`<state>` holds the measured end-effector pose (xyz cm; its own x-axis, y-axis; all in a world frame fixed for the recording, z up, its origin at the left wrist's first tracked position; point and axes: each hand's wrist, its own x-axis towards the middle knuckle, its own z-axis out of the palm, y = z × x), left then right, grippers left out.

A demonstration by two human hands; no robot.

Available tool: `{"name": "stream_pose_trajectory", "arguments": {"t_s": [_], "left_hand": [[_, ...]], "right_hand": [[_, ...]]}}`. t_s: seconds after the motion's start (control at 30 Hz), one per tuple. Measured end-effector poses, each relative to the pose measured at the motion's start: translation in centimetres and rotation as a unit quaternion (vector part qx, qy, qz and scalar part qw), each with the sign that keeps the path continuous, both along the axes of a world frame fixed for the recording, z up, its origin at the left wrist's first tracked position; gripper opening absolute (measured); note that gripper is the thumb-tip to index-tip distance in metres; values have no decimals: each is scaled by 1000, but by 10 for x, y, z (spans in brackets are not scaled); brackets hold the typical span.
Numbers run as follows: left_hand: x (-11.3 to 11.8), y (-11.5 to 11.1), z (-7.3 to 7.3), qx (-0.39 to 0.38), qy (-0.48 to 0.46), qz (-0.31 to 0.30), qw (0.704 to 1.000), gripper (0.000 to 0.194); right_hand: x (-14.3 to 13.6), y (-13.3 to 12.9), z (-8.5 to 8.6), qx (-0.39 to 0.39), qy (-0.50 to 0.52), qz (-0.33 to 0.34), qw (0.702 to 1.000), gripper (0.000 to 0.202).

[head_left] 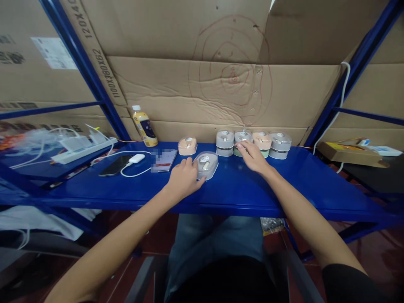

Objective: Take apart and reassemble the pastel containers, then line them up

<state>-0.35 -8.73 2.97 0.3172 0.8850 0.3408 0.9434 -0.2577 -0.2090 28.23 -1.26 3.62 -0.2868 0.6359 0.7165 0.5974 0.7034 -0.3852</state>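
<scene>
On the blue table (243, 189), a gray box (207, 166) is being held at its left side by the left hand (183, 176), whose grip is being bent part-way around it, with the thumb in front. Farther back, a gray-and-green stack (243, 135) is being partly hidden by the right hand (253, 156); its fingers are being held a little curled, and whether the stack is being gripped cannot be told. Other stacks are being seen on both sides of it. A peach box (187, 146) is being seen behind the left hand, near a phone (167, 160).
</scene>
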Motion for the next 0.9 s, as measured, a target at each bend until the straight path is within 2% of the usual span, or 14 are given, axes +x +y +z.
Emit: {"name": "stream_pose_trajectory", "arguments": {"t_s": [0.1, 0.23, 0.33, 0.43, 0.57, 0.73, 0.83, 0.9], "left_hand": [[12, 16, 5, -9, 5, 23, 1000, 53], [28, 64, 7, -32, -26, 44, 998, 50], [38, 102, 7, -32, -58, 34, 997, 47], [43, 126, 6, -37, -74, 30, 996, 48], [35, 134, 8, -26, -78, 26, 996, 51], [6, 137, 8, 31, -76, 76, 994, 55], [-9, 134, 5, -24, -52, 94, 994, 66], [-16, 122, 3, -49, -39, 94, 994, 71]], "right_hand": [[0, 1, -2, -10, -8, -5, 1000, 68], [-3, 1, -3, -33, -32, -3, 999, 71], [-4, 1, -4, -44, -45, -7, 998, 72], [-4, 1, -4, -52, -51, -7, 997, 73], [-5, 1, -5, -62, -54, -7, 997, 74], [-7, 1, -5, -63, -58, -5, 996, 71], [-6, 2, -6, -61, -63, -5, 996, 69], [-6, 3, -6, -57, -61, -1, 996, 68]]}}
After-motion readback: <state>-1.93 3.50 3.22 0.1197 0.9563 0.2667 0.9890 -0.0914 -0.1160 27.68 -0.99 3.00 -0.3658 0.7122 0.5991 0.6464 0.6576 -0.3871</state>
